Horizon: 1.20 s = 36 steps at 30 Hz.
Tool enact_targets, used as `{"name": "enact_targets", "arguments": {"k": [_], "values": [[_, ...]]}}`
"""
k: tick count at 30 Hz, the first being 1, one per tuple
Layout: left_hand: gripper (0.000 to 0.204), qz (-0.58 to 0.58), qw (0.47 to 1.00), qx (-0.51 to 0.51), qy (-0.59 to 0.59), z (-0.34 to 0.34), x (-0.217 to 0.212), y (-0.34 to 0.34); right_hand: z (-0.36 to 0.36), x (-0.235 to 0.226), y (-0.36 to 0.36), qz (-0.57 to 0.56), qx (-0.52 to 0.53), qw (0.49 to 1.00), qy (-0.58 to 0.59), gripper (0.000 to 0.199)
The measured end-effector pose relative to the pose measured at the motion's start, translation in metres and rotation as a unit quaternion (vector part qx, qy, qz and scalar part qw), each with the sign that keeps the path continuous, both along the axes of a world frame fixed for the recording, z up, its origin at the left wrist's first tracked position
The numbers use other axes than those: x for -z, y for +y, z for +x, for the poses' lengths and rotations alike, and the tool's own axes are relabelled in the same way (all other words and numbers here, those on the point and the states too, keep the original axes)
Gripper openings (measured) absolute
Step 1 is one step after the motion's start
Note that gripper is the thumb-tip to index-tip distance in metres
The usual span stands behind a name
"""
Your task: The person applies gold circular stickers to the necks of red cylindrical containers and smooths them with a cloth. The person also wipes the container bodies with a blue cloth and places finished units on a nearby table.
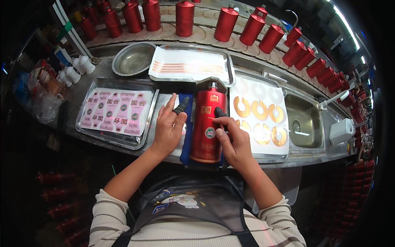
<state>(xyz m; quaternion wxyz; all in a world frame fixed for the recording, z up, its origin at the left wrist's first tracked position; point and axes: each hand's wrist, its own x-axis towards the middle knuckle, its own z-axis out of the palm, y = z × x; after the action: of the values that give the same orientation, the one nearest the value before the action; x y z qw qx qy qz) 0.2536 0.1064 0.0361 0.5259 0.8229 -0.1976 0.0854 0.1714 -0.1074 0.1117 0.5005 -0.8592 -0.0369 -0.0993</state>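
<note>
A red bottle (210,140) lies in front of me on a blue cloth (187,140), its neck pointing away. Its face bears gold lettering, a small gold emblem and a round green-and-white seal. My right hand (235,142) rests at the bottle's right side; its index finger, in a black finger cot (221,112), is stretched along the label, with the thumb near the bottle's edge and the other fingers curled. My left hand (169,127) hovers open just left of the bottle, fingers spread, holding nothing. A black finger cot (181,106) covers its index finger too.
At left, a metal tray (142,140) holds pink label sheets (113,111). Behind are a steel bowl (133,59) and a tray of strip sheets (189,61). Gold ring stickers (260,110) lie right, beside a sink (305,119). Red bottles (185,18) line a curved conveyor (164,35).
</note>
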Motion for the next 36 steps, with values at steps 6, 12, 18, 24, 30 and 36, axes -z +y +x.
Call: {"name": "enact_targets", "arguments": {"k": [6,12,18,24,30,36], "values": [[0.037,-0.111,0.991,-0.024,0.073,0.012,-0.054,-0.015,-0.010,0.057,-0.053,0.150,0.140,0.979,0.018,0.016],[0.034,0.014,0.987,-0.025,-0.156,0.062,-0.046,-0.058,-0.053,0.034,-0.034,0.093,0.019,0.991,0.093,0.082],[0.047,0.018,0.985,0.028,0.168,0.084,-0.041,-0.076,-0.038,0.042,0.015,0.008,0.001,0.997,0.071,0.101],[0.049,-0.047,0.978,-0.015,0.201,0.077,-0.033,-0.102,-0.050,0.043,0.004,0.095,0.001,0.993,0.074,0.100],[0.038,-0.119,0.979,0.071,0.150,0.026,-0.064,0.044,-0.059,0.017,-0.009,0.078,-0.261,0.961,0.056,0.100],[0.021,-0.058,0.969,-0.211,0.110,-0.189,-0.121,0.203,-0.015,-0.015,0.084,-0.206,-0.464,0.860,-0.054,0.100]]}}
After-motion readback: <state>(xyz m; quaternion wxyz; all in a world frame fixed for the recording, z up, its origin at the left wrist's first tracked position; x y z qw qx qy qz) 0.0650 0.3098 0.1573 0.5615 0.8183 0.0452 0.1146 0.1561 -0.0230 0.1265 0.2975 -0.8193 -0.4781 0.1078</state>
